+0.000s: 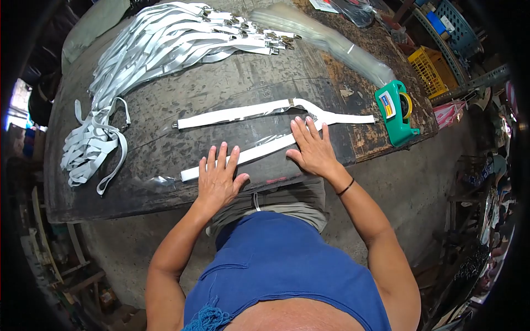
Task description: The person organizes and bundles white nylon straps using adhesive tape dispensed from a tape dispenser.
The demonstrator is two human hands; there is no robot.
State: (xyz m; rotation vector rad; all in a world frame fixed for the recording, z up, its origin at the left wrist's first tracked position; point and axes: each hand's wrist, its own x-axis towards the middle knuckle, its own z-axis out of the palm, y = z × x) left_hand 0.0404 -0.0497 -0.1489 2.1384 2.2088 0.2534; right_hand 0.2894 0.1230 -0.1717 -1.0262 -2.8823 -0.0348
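Both hands (218,179) (312,149) press flat, fingers spread, on the white strap (243,156); tape dispenser (396,110) sits nearby.

The person wears a sleeveless blue top (281,276) of plain fabric, frayed into loose threads at the lower left hem. Grey-olive trousers (287,204) show above it, with a white drawstring (256,201) at the waist. Both arms are bare from shoulder to wrist. A thin black band (346,188) circles the right wrist. The left hand (220,179) and right hand (313,149) carry no gloves and no rings.
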